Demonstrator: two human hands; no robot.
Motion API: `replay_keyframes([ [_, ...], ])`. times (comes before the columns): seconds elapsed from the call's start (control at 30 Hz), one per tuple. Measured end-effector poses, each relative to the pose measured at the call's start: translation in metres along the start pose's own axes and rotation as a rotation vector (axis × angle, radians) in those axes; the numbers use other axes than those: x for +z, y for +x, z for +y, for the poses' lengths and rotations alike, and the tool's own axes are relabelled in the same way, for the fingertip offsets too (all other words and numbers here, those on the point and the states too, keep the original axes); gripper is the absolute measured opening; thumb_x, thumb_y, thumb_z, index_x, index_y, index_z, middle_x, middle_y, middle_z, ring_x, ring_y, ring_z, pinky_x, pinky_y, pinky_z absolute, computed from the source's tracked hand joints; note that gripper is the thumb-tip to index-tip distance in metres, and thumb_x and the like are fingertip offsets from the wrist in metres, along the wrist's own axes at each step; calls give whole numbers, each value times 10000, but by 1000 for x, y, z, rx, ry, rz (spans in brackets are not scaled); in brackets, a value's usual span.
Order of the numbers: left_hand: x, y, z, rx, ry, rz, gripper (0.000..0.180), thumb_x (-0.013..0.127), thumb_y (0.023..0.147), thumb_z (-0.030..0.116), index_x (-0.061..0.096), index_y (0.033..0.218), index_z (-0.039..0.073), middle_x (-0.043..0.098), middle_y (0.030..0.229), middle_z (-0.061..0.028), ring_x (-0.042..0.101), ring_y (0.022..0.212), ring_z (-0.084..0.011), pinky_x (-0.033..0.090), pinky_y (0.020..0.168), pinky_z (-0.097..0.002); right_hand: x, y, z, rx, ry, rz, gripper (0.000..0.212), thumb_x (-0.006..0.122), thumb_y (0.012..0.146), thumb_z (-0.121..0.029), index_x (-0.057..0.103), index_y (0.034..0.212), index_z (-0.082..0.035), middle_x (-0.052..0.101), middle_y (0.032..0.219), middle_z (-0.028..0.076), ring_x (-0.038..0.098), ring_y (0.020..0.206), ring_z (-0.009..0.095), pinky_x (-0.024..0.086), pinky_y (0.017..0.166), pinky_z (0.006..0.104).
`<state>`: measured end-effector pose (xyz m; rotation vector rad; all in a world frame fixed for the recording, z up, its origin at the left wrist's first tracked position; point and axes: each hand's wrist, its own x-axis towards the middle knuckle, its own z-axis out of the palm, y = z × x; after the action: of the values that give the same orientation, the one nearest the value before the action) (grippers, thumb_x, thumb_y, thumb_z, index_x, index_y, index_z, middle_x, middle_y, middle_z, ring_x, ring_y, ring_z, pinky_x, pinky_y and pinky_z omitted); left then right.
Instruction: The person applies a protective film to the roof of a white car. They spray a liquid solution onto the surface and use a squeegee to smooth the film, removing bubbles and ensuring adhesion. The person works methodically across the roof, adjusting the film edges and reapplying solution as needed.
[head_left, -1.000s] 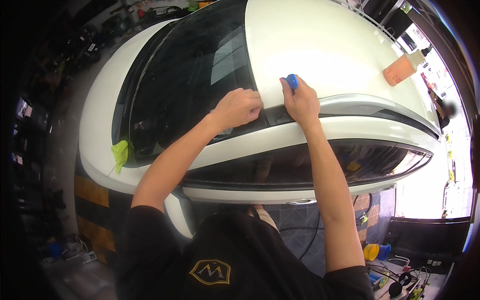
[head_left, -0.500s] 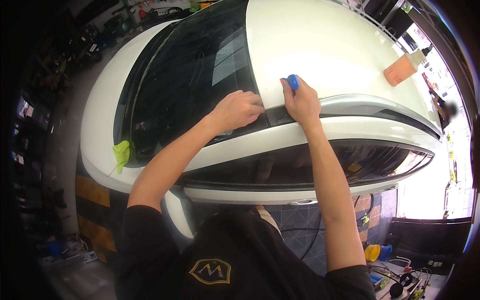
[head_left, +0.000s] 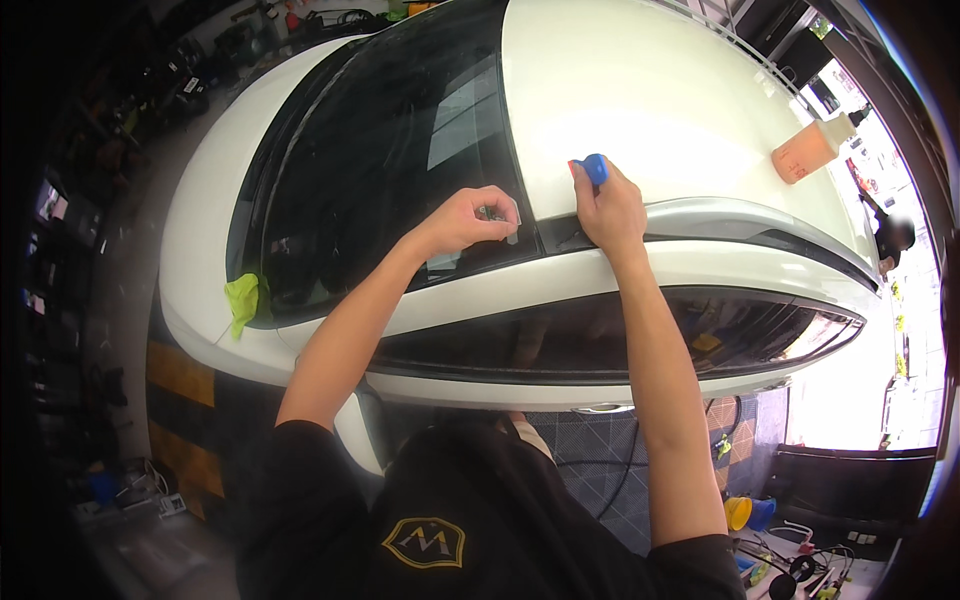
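Note:
My right hand [head_left: 613, 215] is wrapped round a small blue hand tool with a red tip [head_left: 595, 168]. It sits over the near edge of the white car roof [head_left: 690, 80], beside the silver roof rail [head_left: 720, 215]. My left hand [head_left: 470, 220] is closed in a pinch above the top corner of the dark windshield [head_left: 370, 130]. Between its thumb and fingers shows a small clear strip of film [head_left: 513, 235], hanging down a little.
An orange spray bottle [head_left: 805, 152] lies tilted on the roof at the right. A green cloth [head_left: 242, 302] hangs by the windshield's lower corner. Below the dark side window [head_left: 600, 335] are floor hoses and buckets [head_left: 738, 512]. Another person [head_left: 893, 238] is beyond the car's rear.
My left hand has drawn slightly left and its fingers have curled, so the clear strip now shows. My right hand keeps the blue tool and has shifted only slightly.

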<state>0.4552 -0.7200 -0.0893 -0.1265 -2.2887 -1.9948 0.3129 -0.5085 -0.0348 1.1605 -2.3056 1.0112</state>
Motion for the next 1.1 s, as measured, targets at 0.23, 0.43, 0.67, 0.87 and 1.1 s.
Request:
replay_keyframes([
  [0.23,43,-79,-24,-15,329,721,172,779,891,60,664,1007,5,698,1002,-80,644,782,-140,501,680,-267,-2,3,-5,100,-1,-64,195,680,1029,-240,673,947,-63,691,801,122,651,678,377,501,625,472],
  [0.43,82,-133,-52,-47,355,1030,716,673,935,31,423,1605,59,425,1579,-251,482,1399,-432,355,1209,-501,-11,38,25,235,435,-200,171,688,980,-138,657,1039,20,709,827,107,665,700,168,563,613,342],
  [0.67,104,-99,-89,165,726,1143,118,711,868,106,676,972,62,618,1029,-111,563,959,-340,446,867,-444,3,177,106,333,58,-307,227,734,962,-171,701,1078,22,740,918,98,686,795,166,544,736,333],
  [0.87,104,-98,-100,176,792,1228,111,685,815,65,639,916,58,604,951,-121,566,878,-347,453,776,-455,68,198,100,152,143,-430,215,738,975,-182,706,1067,10,727,918,79,633,812,143,512,753,333],
  [1.1,104,-97,-99,194,801,1247,106,667,823,82,639,918,43,600,944,-127,563,853,-345,452,755,-447,70,209,94,154,99,-477,205,737,976,-191,734,1076,-11,743,909,81,648,777,161,528,736,346],
])
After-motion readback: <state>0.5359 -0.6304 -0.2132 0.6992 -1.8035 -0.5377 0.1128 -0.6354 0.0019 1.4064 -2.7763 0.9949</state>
